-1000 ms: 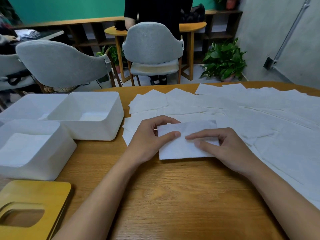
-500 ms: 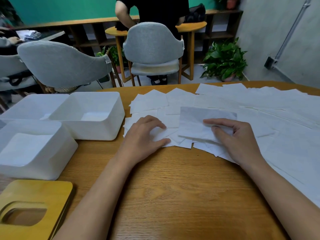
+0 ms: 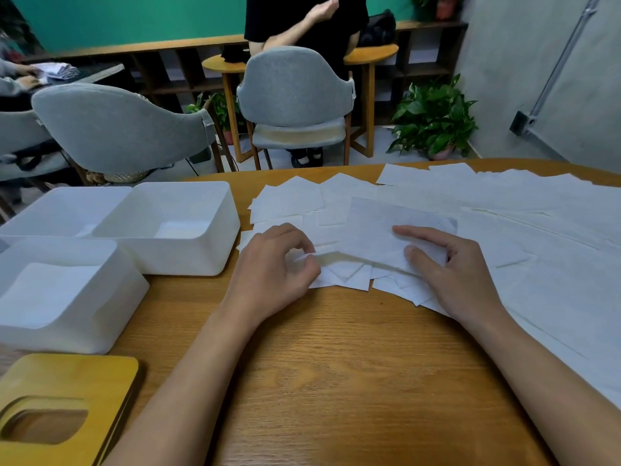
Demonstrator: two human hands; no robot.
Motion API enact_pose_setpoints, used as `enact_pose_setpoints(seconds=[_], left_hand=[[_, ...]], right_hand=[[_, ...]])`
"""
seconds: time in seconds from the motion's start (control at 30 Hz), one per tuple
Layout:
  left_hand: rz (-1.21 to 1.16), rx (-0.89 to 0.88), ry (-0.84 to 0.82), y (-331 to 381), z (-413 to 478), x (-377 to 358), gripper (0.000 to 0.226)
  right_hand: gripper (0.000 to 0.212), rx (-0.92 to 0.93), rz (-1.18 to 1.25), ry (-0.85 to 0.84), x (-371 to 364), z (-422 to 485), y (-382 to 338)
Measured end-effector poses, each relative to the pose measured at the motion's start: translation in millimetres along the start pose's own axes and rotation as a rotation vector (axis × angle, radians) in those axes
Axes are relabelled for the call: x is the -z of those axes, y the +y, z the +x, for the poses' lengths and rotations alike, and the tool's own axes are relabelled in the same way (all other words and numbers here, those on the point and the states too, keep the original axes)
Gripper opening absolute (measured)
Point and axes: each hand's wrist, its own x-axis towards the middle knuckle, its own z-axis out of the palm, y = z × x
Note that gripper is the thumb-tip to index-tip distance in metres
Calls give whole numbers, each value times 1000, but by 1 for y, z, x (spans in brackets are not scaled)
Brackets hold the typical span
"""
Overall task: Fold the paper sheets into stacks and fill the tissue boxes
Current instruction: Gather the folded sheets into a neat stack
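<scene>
**Position.** The sheet point(image 3: 373, 227) lies on the table point(image 3: 336, 364), on top of a scatter of folded pieces point(image 3: 346, 277). It sits between the boxes point(image 3: 174, 250) on the left and the loose sheets point(image 3: 537, 237) on the right. The nearest box point(image 3: 111, 317) already holds a white stack.

**Hands.** The near-left corner of the sheet is pinched between thumb and curled forefinger of the left hand point(image 3: 274, 267). This corner is raised slightly off the pile. The right hand point(image 3: 450, 274) is laid on the right part of the sheet with fingers straight, pressing it flat. Nothing is gripped by it.

**Handling.** The sheet is judged to be very light, thin and limp.
- It is likely to tear if pulled hard.
- It is likely to slide over the pieces beneath it.
- It should be taken at a corner or edge with a light pinch.
- The opposite side should be held down by flat fingers while a fold is made.

**Orientation.** The sheet lies flat. Its long axis runs left to right across the table, roughly parallel to the near table edge. The short edges face the boxes and the loose sheets. The right end is angled a little away from the person.
</scene>
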Motion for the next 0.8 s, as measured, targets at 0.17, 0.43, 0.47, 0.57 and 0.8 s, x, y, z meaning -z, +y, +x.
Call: enact_pose_setpoints(seconds=[0.17, 0.43, 0.47, 0.57, 0.8], left_hand=[[-227, 26, -123, 24, -2, 12, 5], [-455, 92, -156, 34, -2, 11, 10], [-444, 96, -133, 35, -2, 10, 12], [-417, 94, -103, 34, -1, 5, 10], [-393, 145, -71, 31, 1, 1, 24]], right_hand=[[34, 47, -12, 10, 3, 0, -5], [49, 73, 77, -212, 1, -8, -18], [49, 63, 96, -263, -2, -11, -19], [31, 26, 150, -326, -9, -17, -23], [22, -39, 102, -255, -15, -17, -22]])
